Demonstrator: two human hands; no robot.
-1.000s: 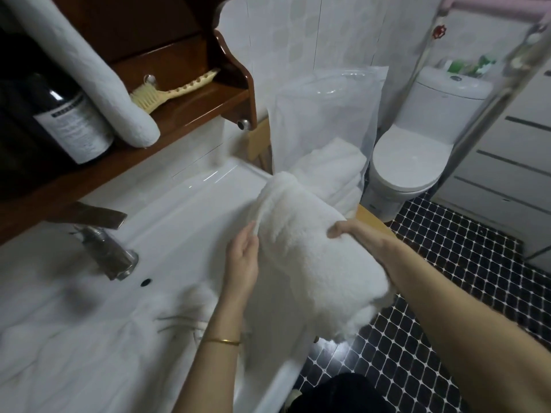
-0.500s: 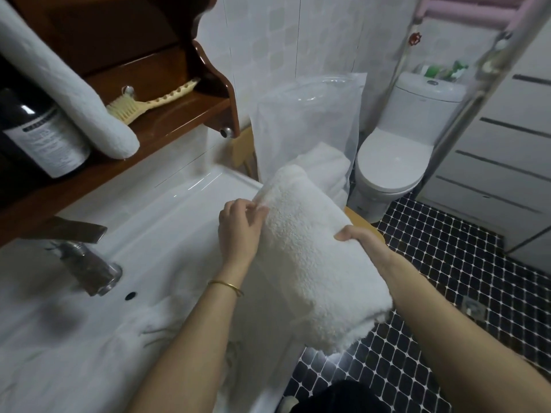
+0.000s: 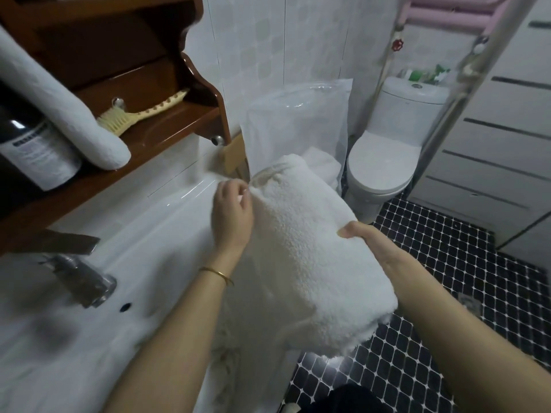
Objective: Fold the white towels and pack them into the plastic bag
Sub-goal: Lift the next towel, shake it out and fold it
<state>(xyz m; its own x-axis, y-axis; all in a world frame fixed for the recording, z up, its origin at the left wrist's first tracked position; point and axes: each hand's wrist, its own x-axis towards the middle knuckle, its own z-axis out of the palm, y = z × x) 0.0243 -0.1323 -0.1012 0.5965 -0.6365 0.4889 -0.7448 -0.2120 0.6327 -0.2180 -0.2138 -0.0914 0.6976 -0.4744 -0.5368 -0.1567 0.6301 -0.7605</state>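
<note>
Fingers (image 3: 231, 189) of your left hand (image 3: 232, 216) pinch the far corner of the folded fluffy white towel (image 3: 307, 257); your right hand (image 3: 369, 239) grips its other side, thumb on top, fingers hidden beneath, so the fold cannot open, just before the upright clear plastic bag (image 3: 298, 123), ready to pack

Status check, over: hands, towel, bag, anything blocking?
Left hand pinches folded towel corner; right hand grips its side. Plastic bag upright behind, packed towel inside. Nothing between them.

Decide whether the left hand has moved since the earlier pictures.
Yes. The left hand has moved up the towel toward the bag, away from the tap.
</note>
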